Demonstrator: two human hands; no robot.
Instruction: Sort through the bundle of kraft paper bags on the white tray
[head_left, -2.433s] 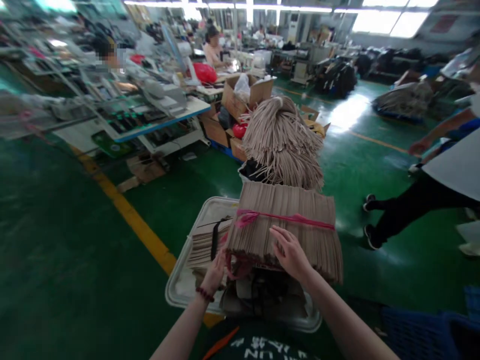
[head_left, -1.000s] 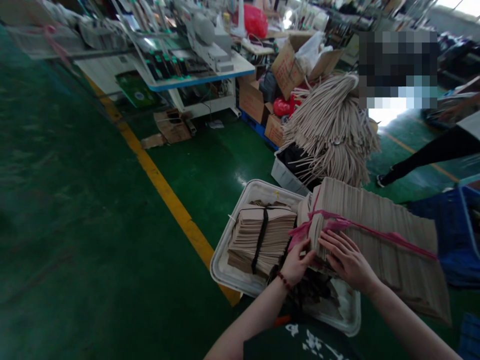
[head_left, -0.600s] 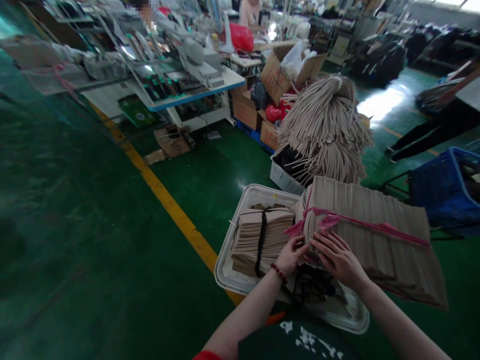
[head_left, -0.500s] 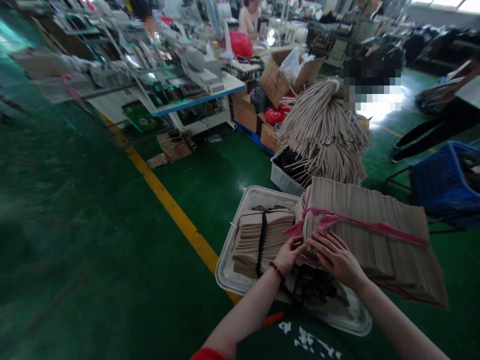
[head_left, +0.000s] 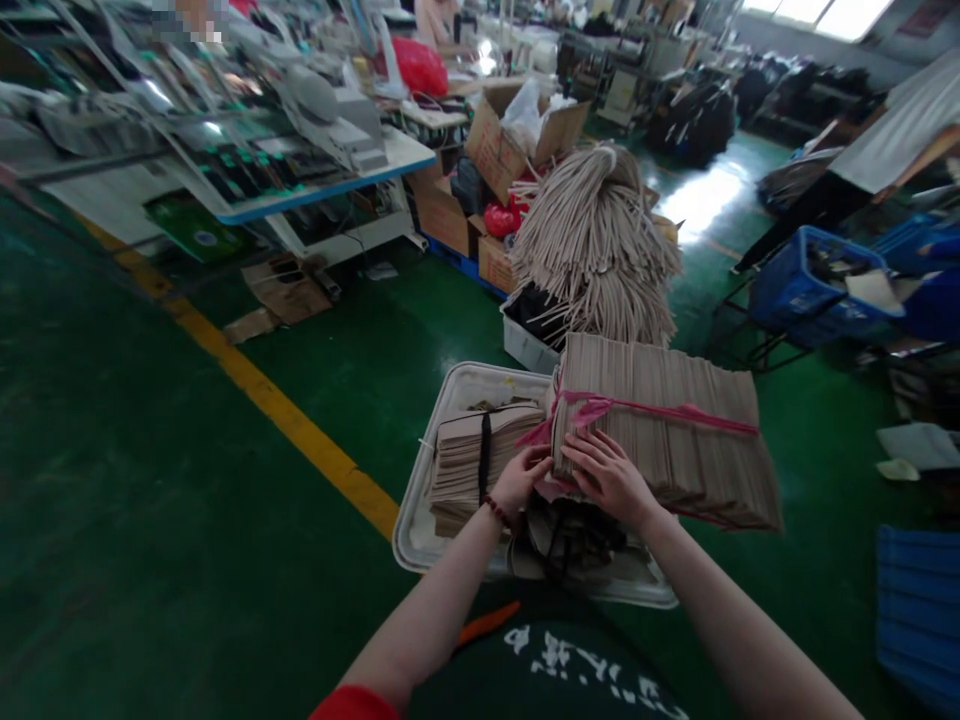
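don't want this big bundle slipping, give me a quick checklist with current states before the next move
1. Pink tie across the large bundle: ok, it runs along the top.
2. Left hand placed: ok, fingers at the bundle's left end.
3. Right hand placed: ok, fingers spread on the bundle's near side, close to that end.
4. Large bundle within the white tray: not ok, its right end reaches past the tray.
5. Black strap on the smaller stack: ok, it crosses the stack.
6. Support beneath the large bundle: cannot tell, mostly hidden.
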